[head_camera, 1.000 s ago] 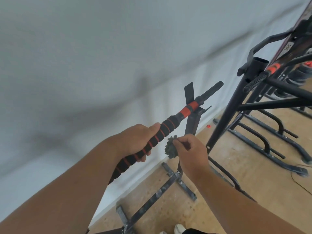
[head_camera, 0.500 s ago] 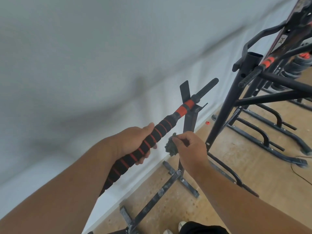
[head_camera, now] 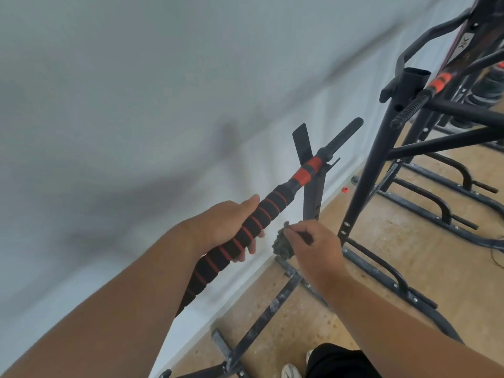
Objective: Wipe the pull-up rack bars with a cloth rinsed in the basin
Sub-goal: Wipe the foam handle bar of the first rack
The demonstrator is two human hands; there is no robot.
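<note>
Only legible marking: a white logo on the dark panel [head_camera: 463, 43] top right, too small to read. Foam-grip bar [head_camera: 261, 214], black with red rings, runs lower left to upper right, far end resting on the rack upright [head_camera: 313, 197]. Left hand [head_camera: 226, 225] wraps the foam. Right hand [head_camera: 313, 244] pinches a wadded dark cloth [head_camera: 282, 245] just beside the bar, not touching. Versus 0.5 s ago: grip and cloth unchanged.

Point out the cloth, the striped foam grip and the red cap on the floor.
cloth [head_camera: 282, 245], head view, its bunched middle.
striped foam grip [head_camera: 268, 207], head view, just above the left hand.
red cap [head_camera: 344, 189], head view, its centre.
</note>
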